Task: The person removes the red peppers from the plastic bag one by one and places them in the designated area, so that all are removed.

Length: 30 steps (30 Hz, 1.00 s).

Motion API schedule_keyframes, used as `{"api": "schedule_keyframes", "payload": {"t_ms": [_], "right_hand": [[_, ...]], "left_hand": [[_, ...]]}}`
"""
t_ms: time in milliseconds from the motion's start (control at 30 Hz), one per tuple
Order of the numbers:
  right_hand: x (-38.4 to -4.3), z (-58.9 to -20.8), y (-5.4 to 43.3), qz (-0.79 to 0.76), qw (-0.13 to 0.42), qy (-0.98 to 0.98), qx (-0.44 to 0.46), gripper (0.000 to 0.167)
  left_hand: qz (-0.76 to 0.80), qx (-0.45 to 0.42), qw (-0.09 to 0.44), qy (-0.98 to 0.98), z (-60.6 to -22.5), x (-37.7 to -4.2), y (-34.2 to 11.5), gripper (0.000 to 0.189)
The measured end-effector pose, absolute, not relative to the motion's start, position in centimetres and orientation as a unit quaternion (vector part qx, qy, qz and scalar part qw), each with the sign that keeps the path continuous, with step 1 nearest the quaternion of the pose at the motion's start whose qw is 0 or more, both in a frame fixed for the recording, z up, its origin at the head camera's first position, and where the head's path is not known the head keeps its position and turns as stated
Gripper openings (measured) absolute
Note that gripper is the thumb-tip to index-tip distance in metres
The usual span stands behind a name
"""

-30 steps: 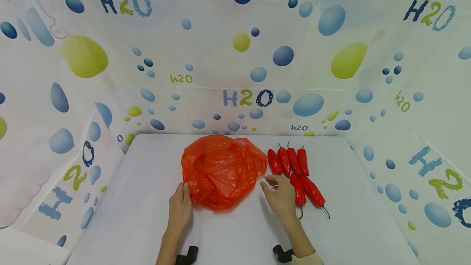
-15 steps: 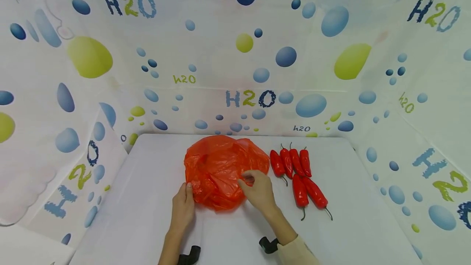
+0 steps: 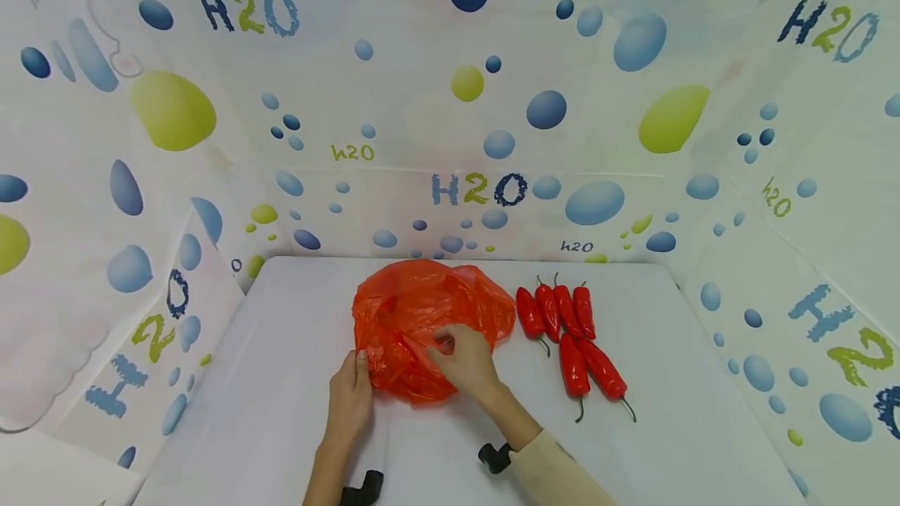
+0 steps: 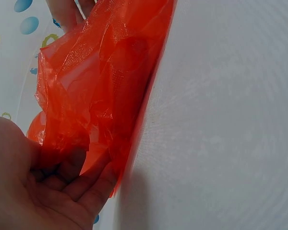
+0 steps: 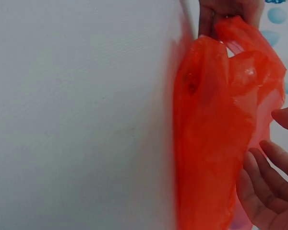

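Note:
A thin, crumpled red plastic bag [image 3: 415, 303] lies spread on the white table, left of the peppers. At its near left edge my left hand [image 3: 350, 393] holds the film; in the left wrist view the thumb and fingers of that left hand [image 4: 62, 191] are curled round the bag's edge. My right hand [image 3: 466, 361] is over the near right part of the bag. Seen in the right wrist view, the thumb and fingers of the right hand [image 5: 273, 184] are apart beside the film, with nothing between them.
Several red peppers with dark stems lie right of the bag: a row at the back including one pepper [image 3: 530, 312], and two in front, one being a long pepper [image 3: 601, 369]. Behind the white table [image 3: 675, 404] hangs a patterned backdrop [image 3: 394, 92].
My right hand has moved left from beside the peppers to over the bag, uncovering the front peppers. My left hand keeps holding the bag's edge. The head view has shifted slightly.

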State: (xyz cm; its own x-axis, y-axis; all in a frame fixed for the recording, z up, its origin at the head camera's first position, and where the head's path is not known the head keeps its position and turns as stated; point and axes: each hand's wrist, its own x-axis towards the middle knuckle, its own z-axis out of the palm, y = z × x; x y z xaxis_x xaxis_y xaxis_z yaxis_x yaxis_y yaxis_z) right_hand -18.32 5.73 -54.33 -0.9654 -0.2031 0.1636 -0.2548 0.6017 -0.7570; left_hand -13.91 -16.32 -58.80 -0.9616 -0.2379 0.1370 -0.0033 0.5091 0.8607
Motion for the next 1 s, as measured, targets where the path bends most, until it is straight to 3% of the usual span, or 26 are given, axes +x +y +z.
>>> {"api": "schedule_keyframes", "payload": {"t_ms": [500, 1000], "right_hand": [[-19.6, -55.7, 3.3, 0.401, -0.025, -0.903, 0.154, 0.033], [-19.6, -56.6, 2.1, 0.393, -0.017, -0.900, 0.186, 0.028]], "left_hand": [[-0.493, 0.073, 0.110, -0.860, -58.7, -13.9, -16.3, 0.036], [-0.487, 0.070, 0.111, -0.863, -58.9, -13.8, -16.3, 0.039]]}}
